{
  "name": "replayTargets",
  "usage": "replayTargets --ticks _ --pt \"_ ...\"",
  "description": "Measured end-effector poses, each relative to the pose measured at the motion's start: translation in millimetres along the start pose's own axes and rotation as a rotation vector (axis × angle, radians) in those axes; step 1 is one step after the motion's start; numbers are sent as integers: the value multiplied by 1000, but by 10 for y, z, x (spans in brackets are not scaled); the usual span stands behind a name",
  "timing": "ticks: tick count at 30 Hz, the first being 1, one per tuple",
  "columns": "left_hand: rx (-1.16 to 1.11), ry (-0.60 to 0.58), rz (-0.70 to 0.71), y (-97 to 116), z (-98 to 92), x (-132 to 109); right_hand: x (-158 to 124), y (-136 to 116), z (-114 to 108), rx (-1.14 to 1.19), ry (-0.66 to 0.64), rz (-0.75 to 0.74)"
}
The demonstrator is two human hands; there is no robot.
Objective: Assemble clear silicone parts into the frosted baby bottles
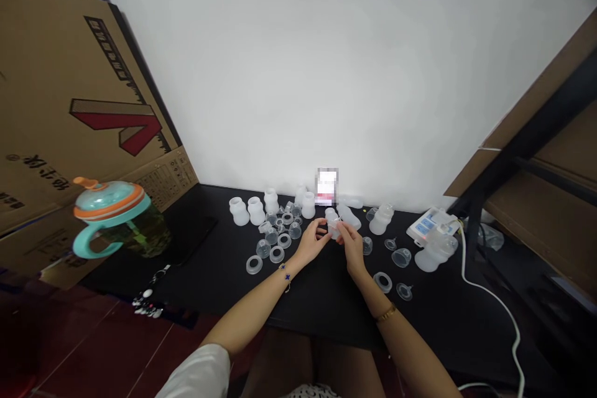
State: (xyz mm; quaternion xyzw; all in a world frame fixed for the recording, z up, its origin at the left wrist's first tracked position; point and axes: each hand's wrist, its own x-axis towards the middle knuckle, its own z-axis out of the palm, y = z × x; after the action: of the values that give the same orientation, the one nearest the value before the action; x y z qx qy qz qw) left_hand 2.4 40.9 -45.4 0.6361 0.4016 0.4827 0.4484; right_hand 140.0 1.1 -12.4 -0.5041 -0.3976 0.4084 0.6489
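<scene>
Between both hands, just above the black table (pixel 209 286), is a small translucent white bottle (pixel 331 217), like a baby bottle. My left hand (pixel 311 241) grips it from the left, thumb and fingers curled against its side. From the right, my right hand (pixel 351 242) pinches it with the fingertips. The fingers partly cover its lower end. Left of my left hand lie clear cups and several ring collars (pixel 277 254). Beside my right hand are a clear dome cap (pixel 367 245) and a white bottle lying on its side (pixel 349 217).
Several white bottles (pixel 239 211) stand along the wall at left. Farther right are another bottle (pixel 382 219), a ring (pixel 382 282), funnel-shaped parts (pixel 404 291), and a white device (pixel 430 226) with a cable (pixel 485 292). A lit screen (pixel 326 186) leans on the wall. A teal jug (pixel 121 217) stands left.
</scene>
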Motion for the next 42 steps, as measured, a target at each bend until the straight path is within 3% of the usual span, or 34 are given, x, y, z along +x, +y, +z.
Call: replayTargets --ticks 8,13,19,23,37,42 --pt "0 -24 -28 -14 -11 -2 62 121 -37 -145 69 -101" --pt "-14 -6 -24 -6 -9 11 107 171 -63 -241 40 -165" --pt "-11 56 -84 8 -27 28 93 161 -76 -223 11 -76" --pt "30 113 -107 6 -52 27 99 201 -68 -188 71 -69" --pt "67 36 -150 92 -71 13 168 275 -86 -215 100 24" --pt "83 114 -142 119 -96 2 205 300 -96 -191 165 27"
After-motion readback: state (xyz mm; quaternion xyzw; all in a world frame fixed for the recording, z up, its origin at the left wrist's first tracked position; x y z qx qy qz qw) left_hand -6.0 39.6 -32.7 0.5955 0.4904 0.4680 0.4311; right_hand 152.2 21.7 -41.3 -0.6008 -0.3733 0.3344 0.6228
